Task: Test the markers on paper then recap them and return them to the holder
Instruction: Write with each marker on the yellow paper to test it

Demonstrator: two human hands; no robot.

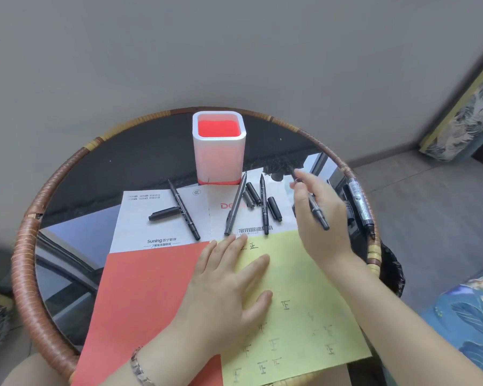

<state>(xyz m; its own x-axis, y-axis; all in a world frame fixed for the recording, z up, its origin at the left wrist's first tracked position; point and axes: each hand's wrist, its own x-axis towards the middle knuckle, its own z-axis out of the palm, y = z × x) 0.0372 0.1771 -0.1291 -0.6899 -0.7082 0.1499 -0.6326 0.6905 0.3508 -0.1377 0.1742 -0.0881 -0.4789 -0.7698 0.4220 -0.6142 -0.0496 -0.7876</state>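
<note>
The right grip (329, 213) pinches a slim black marker (321, 220); left grip (229, 288) presses spread on yellow paper (304, 288). Left of the right grip: loose caps (253, 193), three markers (236, 204), white holder (219, 151).

Left hand (223, 288) flat, right hand (322, 221) curled

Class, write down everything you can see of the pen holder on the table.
The holder is a square-ish cup with rounded corners, white outside and red inside, with a red band round its foot. It looks like plastic. It stands upright at the far side of the round table, with its foot at the far edge of the printed sheet. Nothing shows standing in it.
</note>
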